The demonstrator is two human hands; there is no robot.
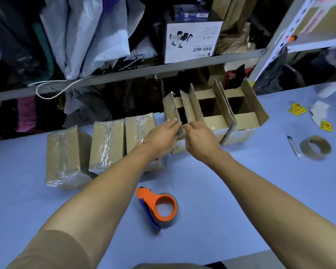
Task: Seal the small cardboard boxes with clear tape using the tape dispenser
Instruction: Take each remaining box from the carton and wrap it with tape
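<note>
Three small cardboard boxes with shiny clear tape on top stand in a row at the left: one (63,158), a second (107,144) and a third (139,129). To their right stand open boxes with raised flaps; the nearest open box (184,111) has both my hands on it. My left hand (161,135) touches its left flap and my right hand (199,135) pinches the near edge beside it. Two more open boxes (211,109) (246,111) follow to the right. The orange and blue tape dispenser (159,207) lies on the blue table between my forearms, held by no hand.
A brown tape roll (315,147) and a pen-like tool (293,145) lie at the right, with yellow stickers (297,109) and paper scraps beyond. Metal shelving (124,73) packed with bags and a white product carton (191,41) runs along the table's far edge.
</note>
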